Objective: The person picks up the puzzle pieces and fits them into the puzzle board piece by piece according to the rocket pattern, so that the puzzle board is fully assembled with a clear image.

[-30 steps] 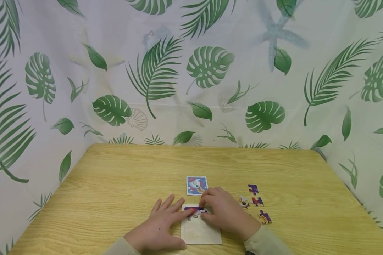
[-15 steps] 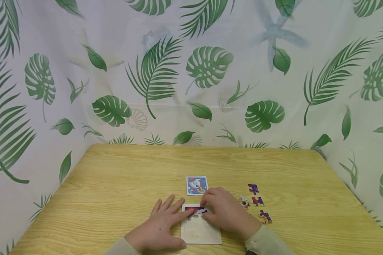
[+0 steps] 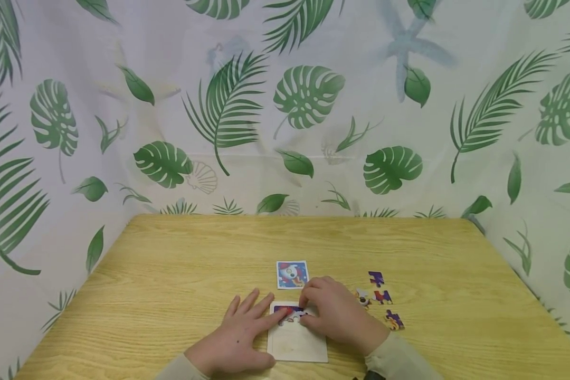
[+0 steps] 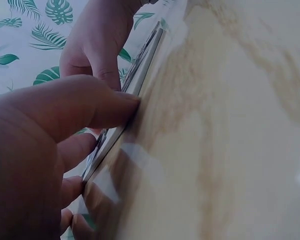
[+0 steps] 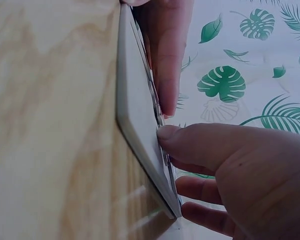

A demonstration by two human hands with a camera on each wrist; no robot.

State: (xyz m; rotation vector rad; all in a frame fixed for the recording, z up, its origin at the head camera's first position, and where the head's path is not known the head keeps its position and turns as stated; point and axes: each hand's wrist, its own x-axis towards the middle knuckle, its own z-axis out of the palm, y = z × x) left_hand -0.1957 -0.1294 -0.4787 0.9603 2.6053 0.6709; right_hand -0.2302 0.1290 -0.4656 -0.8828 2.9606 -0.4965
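Observation:
A square, light-coloured puzzle board (image 3: 296,343) lies flat on the table, with fitted purple, red and white pieces along its top left. My left hand (image 3: 239,338) has its fingers spread; the index fingertip presses on the fitted pieces and the thumb touches the board's left edge. In the left wrist view, that thumb (image 4: 110,105) lies along the board's rim. My right hand (image 3: 339,316) pinches a puzzle piece (image 3: 302,315) between thumb and curled fingers at the upper part of the board, beside the fitted ones. Most of this piece is hidden by the fingers.
Behind the board lies a small picture card (image 3: 292,275) of a white rocket on blue. Several loose puzzle pieces lie right of my right hand, among them a purple one (image 3: 376,278) and a purple-yellow one (image 3: 394,320). A leaf-patterned curtain (image 3: 247,195) borders the wooden table (image 3: 195,253).
The head view has shifted slightly. Both hands keep almost the same places on the board, with the right fingers still at the same piece.

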